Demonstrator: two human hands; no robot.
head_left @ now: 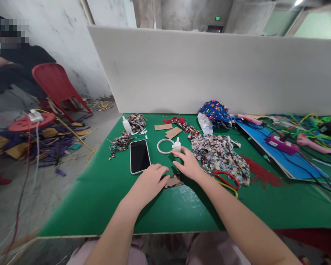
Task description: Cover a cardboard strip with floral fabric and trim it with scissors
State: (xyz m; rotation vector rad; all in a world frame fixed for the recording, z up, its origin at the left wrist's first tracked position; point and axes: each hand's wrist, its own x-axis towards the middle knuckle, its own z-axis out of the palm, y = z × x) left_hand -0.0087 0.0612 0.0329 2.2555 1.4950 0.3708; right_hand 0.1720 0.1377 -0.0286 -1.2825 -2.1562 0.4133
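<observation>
My left hand (152, 181) rests on a small cardboard piece with floral fabric (174, 180), fingers spread over its left side. My right hand (188, 163) has its fingers apart at a small white glue bottle (177, 146), touching or nearly touching its side; the bottle stands upright. A white ring (164, 146) lies just left of the bottle. Left of my hands is a phone (140, 156) with a dark screen. Floral fabric (220, 154) spreads to the right, with red and yellow scissors (227, 181) partly on it. Brown cardboard pieces (173, 132) lie beyond the ring.
The green table (99, 206) holds a second white bottle (127, 125), fabric scraps (121, 142), a blue patterned cloth (215, 113), a blue folder (281, 151) and a purple device (283, 144) with cables. A white panel (209, 73) stands behind. A person sits at the far left.
</observation>
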